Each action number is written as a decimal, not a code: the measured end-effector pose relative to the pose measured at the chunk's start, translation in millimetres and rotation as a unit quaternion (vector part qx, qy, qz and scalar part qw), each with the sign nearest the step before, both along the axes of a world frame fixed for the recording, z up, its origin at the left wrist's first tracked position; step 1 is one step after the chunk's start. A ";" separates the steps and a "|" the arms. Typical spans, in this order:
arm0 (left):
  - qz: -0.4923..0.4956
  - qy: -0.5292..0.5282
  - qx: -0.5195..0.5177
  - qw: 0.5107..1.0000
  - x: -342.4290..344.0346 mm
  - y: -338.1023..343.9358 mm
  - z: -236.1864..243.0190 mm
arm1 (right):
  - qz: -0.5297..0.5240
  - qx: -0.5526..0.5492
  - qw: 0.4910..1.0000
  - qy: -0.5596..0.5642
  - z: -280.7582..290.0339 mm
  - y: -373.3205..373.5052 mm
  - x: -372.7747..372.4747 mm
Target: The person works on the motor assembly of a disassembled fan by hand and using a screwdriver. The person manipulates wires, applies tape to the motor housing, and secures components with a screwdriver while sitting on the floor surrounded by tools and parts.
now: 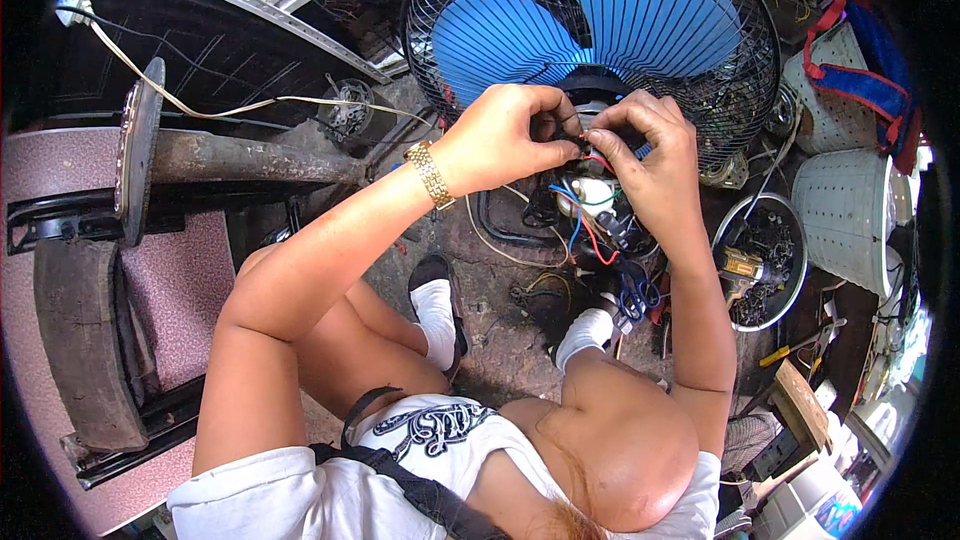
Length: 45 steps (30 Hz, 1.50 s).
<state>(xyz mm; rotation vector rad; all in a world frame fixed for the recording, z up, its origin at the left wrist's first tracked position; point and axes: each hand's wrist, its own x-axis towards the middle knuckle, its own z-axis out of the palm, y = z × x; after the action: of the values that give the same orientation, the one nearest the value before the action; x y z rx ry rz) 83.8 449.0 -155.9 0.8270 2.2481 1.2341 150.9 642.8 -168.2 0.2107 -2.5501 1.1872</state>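
Thin coloured wires (601,156), a red one clearest among them, are pinched at the fingertips just behind the fan's hub, in the upper middle of the view. The left hand (523,136) and the right hand (655,148) come in from either side and almost meet there, thumb and forefinger of each together on the wire ends; which strand each one grips is too small to tell. From the fingertips the red wire slants down toward the pale motor housing (592,197), below and between the hands, where blue, green and red strands loop out toward the person. The fan (650,10) stands with its motor side toward the person and its hub axis running away from them, blue blades showing through the black wire cage. Beneath is a dark, stained floor (500,335), with blue-handled scissors (636,292) near the right foot. Farther right, a round metal bowl (803,262) holds small dark parts and a yellow-and-black power drill (742,268), beside a white perforated basket (845,222). On the left, a rusty pipe with a round flange (250,156) lies across, above a pink speckled surface (190,315).
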 end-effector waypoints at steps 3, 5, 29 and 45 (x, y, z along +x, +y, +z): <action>0.001 -0.011 -0.018 1.000 -1.1 3.6 2.9 | -0.005 0.003 1.000 0.001 -0.9 -0.2 0.3; 0.005 0.003 -0.003 1.000 0.5 5.1 -3.3 | -0.004 -0.002 1.000 0.000 -2.4 0.4 0.2; 0.073 0.020 0.020 0.997 12.7 9.1 5.0 | 0.002 -0.013 1.000 0.015 -3.6 3.6 1.5; 0.274 0.104 0.208 0.933 48.9 -55.2 -70.6 | 0.006 0.020 0.999 0.029 22.1 11.4 37.9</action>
<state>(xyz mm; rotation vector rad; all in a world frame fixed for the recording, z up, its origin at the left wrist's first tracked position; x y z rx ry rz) 132.7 393.8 -226.4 0.4876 2.5254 2.0133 188.8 654.2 -146.1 0.2656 -2.5257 1.1191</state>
